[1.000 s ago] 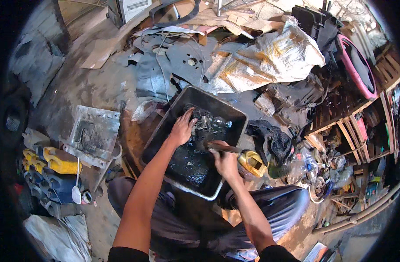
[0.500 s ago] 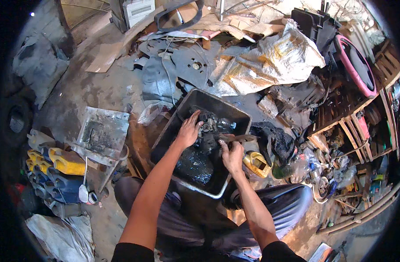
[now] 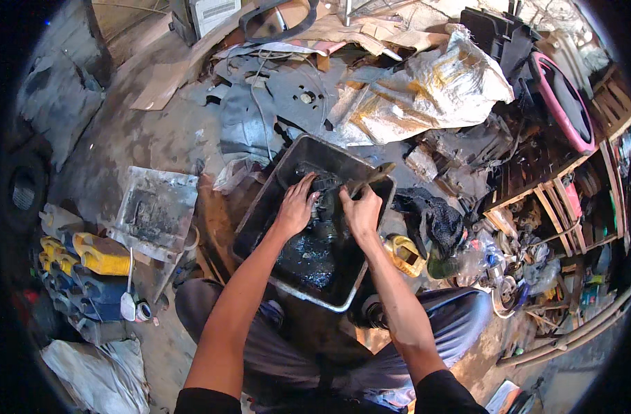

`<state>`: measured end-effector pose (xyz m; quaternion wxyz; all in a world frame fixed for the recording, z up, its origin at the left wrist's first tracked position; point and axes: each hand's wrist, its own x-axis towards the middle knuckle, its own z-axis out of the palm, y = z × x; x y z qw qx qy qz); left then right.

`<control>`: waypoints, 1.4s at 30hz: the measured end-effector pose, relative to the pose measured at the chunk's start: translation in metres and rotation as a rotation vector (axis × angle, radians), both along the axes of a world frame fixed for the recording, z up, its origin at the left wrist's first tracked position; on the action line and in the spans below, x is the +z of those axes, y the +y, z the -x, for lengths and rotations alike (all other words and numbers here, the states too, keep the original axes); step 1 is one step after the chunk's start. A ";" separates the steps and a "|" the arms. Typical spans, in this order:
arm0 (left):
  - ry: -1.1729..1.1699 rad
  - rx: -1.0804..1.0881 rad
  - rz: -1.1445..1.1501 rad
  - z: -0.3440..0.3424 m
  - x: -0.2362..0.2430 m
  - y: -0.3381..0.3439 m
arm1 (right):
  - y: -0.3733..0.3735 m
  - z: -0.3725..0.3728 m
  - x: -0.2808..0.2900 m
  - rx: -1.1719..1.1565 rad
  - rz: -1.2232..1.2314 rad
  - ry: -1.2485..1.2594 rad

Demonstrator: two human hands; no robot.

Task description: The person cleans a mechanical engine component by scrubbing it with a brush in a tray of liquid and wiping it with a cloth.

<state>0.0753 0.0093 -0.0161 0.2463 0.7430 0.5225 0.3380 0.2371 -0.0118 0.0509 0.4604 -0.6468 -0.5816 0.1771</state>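
A black plastic tub [image 3: 257,210] stands between my knees with dark, glistening liquid [image 3: 305,259] in its bottom. Inside, toward the far side, lies a dark, greasy metal part [image 3: 324,183], mostly covered by my hands. The fingers of my left hand [image 3: 298,202] are bent over its left side, holding it. My right hand [image 3: 362,212] is closed around a paintbrush, judging by its flat brownish handle [image 3: 379,173], which points up and right over the tub's rim. Its bristle end is hidden behind my fingers, against the metal part.
Right of the tub are a cut yellow jug [image 3: 405,255], black netting [image 3: 443,221] and clear plastic bottles [image 3: 471,259]. To the left are a dirty metal tray [image 3: 157,207] and several yellow and dark jugs [image 3: 102,255]. A white sack [image 3: 426,93] lies beyond.
My right hand has moved away from me, and the brush handle has swung from nearly level to slanting up. My left hand stays on the metal part, which my right hand now covers more.
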 end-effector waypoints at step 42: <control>0.038 -0.048 -0.127 0.001 -0.005 -0.020 | -0.032 -0.029 0.002 0.643 -0.143 -0.672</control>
